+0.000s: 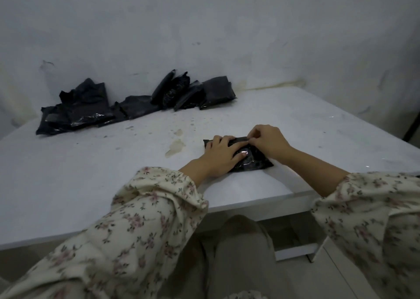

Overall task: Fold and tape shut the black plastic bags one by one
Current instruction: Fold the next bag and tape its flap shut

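Bags first, far left: a loose pile of black bags (pixel 77 110) lies at the back of the table (pixel 91 180), against the wall. Right of it, a second group of bags (pixel 195 92) leans on the wall. They look folded and closed, but it's too dark to see tape on them. Brownish stain (pixel 176 147) mid-table, just left of the work.

Left hand (pixel 221 156) lies flat on the worked bag (pixel 252 162), fingers straight and spread, pressing the packet down near the table's front edge. Right hand (pixel 269 141) is at the bag's far folded edge, fingers curled, fingertips pinched together on the fold — maybe on a tape end too; low light, can't confirm.

Step in hand, by my read: securing the folded flap. To do it well:
- Hold the left palm's weight on the bag so the fold can't spring open.
- Pull the flap tight and square before sticking anything.
- Run the right fingertips along the seam, outward from the left hand, so the film lies without wrinkles or trapped air.
- Press, don't drag — slick plastic likely slips.

Floral sleeves (pixel 147 208) sit well back from the seam.
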A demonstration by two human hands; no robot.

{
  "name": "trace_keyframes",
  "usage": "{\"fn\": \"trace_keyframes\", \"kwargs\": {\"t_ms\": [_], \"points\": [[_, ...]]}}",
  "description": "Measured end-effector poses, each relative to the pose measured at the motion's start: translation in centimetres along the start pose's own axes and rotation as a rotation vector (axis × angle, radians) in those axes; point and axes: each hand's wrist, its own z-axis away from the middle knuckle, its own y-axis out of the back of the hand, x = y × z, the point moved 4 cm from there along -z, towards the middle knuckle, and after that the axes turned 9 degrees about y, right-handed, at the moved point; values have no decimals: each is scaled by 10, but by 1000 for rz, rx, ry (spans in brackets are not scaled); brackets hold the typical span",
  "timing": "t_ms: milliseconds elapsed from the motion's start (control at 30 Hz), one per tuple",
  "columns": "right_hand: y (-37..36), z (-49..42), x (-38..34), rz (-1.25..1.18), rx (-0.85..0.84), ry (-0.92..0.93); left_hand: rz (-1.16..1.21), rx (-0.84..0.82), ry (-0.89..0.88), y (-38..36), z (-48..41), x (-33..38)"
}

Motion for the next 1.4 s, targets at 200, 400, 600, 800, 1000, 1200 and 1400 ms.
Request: {"fn": "trace_keyframes", "kwargs": {"t_ms": [200, 400, 600, 800, 1000, 1200, 1400], "points": [[32, -22, 40, 147, -48, -109, -3, 5, -10, -9, -42, 42], [60, -50, 87, 378, -111, -253, -29, -29, -28, -15, -88, 83], [78, -67, 113, 635, -151, -359, -3, 27, -33, -23, -126, 103], [82, -77, 138, 805, -282, -426, 40, 89, -45, -27, -148, 106], [84, -88, 133, 789, -289, -417, 65, 114, -53, -29, -157, 106], [88, -90, 137, 749, -274, -461, 79, 131, -50, -27, -158, 107], [92, -93, 143, 724, -245, -465, 97, 144, -31, -27, -158, 110]]}}
